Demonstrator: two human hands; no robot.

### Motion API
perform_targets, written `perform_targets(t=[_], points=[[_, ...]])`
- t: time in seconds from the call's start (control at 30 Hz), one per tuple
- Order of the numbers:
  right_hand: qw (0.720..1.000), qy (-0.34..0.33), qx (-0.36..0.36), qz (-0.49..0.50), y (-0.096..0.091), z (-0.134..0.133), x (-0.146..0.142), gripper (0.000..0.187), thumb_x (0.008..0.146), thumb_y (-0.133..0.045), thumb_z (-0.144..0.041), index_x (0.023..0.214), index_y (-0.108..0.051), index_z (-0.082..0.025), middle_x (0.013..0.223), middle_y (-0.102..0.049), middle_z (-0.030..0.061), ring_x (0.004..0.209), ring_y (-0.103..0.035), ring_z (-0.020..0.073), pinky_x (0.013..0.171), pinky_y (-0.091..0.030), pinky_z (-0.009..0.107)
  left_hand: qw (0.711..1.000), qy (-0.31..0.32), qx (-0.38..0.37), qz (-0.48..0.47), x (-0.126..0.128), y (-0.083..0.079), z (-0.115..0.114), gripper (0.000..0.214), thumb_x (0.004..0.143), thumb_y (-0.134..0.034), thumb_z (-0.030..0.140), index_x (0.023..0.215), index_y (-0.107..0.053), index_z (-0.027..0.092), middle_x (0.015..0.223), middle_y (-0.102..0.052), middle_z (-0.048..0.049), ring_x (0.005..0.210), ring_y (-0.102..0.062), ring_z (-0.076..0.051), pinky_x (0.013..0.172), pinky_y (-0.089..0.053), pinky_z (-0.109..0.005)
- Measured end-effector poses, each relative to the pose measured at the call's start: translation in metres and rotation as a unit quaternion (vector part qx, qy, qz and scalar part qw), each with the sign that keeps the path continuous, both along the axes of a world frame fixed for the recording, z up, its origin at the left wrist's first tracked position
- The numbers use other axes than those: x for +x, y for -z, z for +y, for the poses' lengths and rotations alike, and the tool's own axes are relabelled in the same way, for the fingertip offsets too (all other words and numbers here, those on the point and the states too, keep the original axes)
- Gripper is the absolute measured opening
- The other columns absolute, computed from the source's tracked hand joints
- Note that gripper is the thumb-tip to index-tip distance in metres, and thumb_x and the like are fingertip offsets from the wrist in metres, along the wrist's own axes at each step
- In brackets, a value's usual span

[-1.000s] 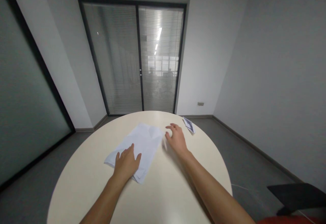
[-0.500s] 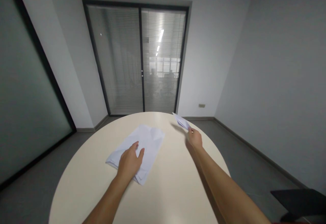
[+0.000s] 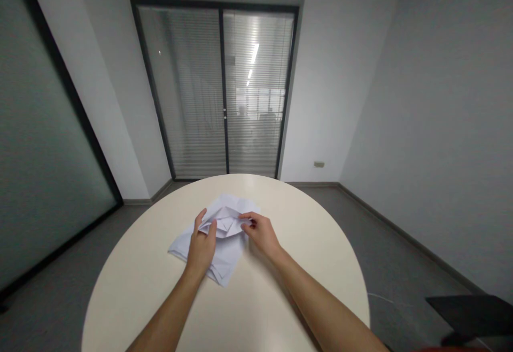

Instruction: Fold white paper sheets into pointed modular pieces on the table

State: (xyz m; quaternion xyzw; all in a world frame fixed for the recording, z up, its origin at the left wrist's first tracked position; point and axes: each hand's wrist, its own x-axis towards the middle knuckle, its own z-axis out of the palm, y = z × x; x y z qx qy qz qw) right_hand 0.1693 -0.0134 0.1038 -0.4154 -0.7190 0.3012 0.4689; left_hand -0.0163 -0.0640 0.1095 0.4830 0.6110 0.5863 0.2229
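A creased, folded piece of white paper [image 3: 227, 223] is held between my two hands, above a stack of white paper sheets [image 3: 226, 258] lying on the round table. My left hand [image 3: 203, 242] grips its left end, thumb in front and fingers behind. On the other side, my right hand [image 3: 259, 230] pinches the right end between thumb and fingertips. The stack beneath is slightly crumpled, with its corners fanned toward me, and my hands and the held piece cover part of it.
The cream round table [image 3: 296, 288] fills the lower middle. Beyond it stands a dark-framed glass door [image 3: 222, 90] with blinds. A black flat object [image 3: 473, 312] is at the lower right, beside the table. A wall socket [image 3: 319, 164] sits low on the far wall.
My right hand has brought the folded paper leftward from the table's right side to above the stack. My left hand, formerly resting over the stack, now grips that paper's left end.
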Motion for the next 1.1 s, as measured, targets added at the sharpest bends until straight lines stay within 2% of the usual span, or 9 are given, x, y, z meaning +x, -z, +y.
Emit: perform_targets(t=[0.13,0.23,0.33,0.47,0.63,0.77,0.83,0.97,1.1], points=[[1.000,0.007,-0.016,0.017,0.006,0.001,0.008,0.030,0.079,-0.061,-0.024,0.106,-0.075,-0.020,0.094,-0.076,0.0046,0.070,-0.063,0.0174,0.073,-0.051,0.031,0.998,0.029,-0.004,-0.052,-0.002,0.001,0.005,0.033,0.092,-0.050,0.041,0.110,-0.063,0.018,0.119,-0.067,-0.0127,0.113,-0.063,-0.027,0.090,-0.057,-0.037],[0.999,0.027,-0.011,0.022,0.006,0.002,0.014,0.024,0.080,-0.064,-0.029,0.100,-0.074,-0.020,0.094,-0.075,0.0050,0.071,-0.064,0.0184,0.073,-0.051,0.032,0.994,0.052,-0.011,-0.100,0.000,0.000,0.005,0.034,0.089,-0.053,0.044,0.108,-0.064,0.019,0.116,-0.067,-0.0119,0.102,-0.065,-0.027,0.071,-0.060,-0.034],[0.999,0.045,0.007,0.010,0.002,0.000,0.018,0.015,0.081,-0.065,-0.031,0.090,-0.071,-0.021,0.086,-0.074,0.0036,0.075,-0.066,0.0198,0.075,-0.051,0.032,0.992,0.066,-0.016,-0.103,0.002,-0.004,0.000,0.032,0.085,-0.058,0.043,0.105,-0.066,0.019,0.113,-0.068,-0.0111,0.099,-0.066,-0.026,0.068,-0.060,-0.033],[0.999,0.036,0.008,-0.020,0.000,-0.002,0.024,0.019,0.084,-0.067,-0.034,0.100,-0.069,-0.023,0.083,-0.074,0.0024,0.077,-0.068,0.0204,0.076,-0.050,0.033,0.993,0.069,-0.020,-0.096,0.002,-0.009,-0.005,0.034,0.084,-0.061,0.044,0.106,-0.067,0.019,0.116,-0.068,-0.0110,0.100,-0.066,-0.026,0.064,-0.059,-0.030],[1.000,0.003,0.007,0.006,0.005,0.000,0.027,0.020,0.089,-0.062,-0.040,0.091,-0.067,-0.022,0.085,-0.074,0.0039,0.081,-0.070,0.0207,0.077,-0.052,0.033,0.989,0.064,-0.049,-0.124,-0.001,-0.012,-0.004,0.036,0.084,-0.067,0.046,0.106,-0.069,0.017,0.108,-0.072,-0.0119,0.088,-0.071,-0.025,0.050,-0.053,-0.024],[0.990,-0.046,-0.068,0.112,0.005,0.001,0.025,0.032,0.089,-0.061,-0.051,0.097,-0.059,-0.021,0.084,-0.070,0.0025,0.076,-0.074,0.0213,0.059,-0.049,0.026,0.963,0.073,-0.114,-0.235,-0.004,-0.010,0.004,0.038,0.088,-0.065,0.045,0.107,-0.069,0.012,0.095,-0.076,-0.0142,0.062,-0.072,-0.021,0.039,-0.046,-0.022],[0.981,-0.076,-0.094,0.154,0.002,-0.001,0.025,0.035,0.088,-0.063,-0.055,0.096,-0.054,-0.022,0.094,-0.072,0.0047,0.077,-0.075,0.0217,0.055,-0.046,0.024,0.940,0.087,-0.141,-0.298,-0.006,-0.009,0.007,0.041,0.092,-0.057,0.047,0.110,-0.067,0.011,0.093,-0.076,-0.0151,0.057,-0.072,-0.021,0.038,-0.045,-0.022],[0.966,-0.137,-0.108,0.189,-0.007,-0.010,0.026,0.035,0.088,-0.066,-0.054,0.091,-0.052,-0.022,0.129,-0.067,0.0126,0.085,-0.075,0.0211,0.067,-0.053,0.029,0.901,0.122,-0.160,-0.385,-0.008,-0.010,0.008,0.043,0.098,-0.044,0.049,0.117,-0.062,0.015,0.097,-0.075,-0.0136,0.063,-0.074,-0.022,0.041,-0.046,-0.022],[0.959,-0.182,-0.117,0.184,-0.016,-0.019,0.028,0.035,0.089,-0.066,-0.054,0.089,-0.052,-0.022,0.137,-0.062,0.0161,0.096,-0.074,0.0243,0.082,-0.053,0.036,0.882,0.121,-0.142,-0.434,-0.010,-0.013,0.007,0.038,0.098,-0.045,0.048,0.116,-0.058,0.017,0.096,-0.072,-0.0102,0.069,-0.075,-0.023,0.048,-0.051,-0.024]])
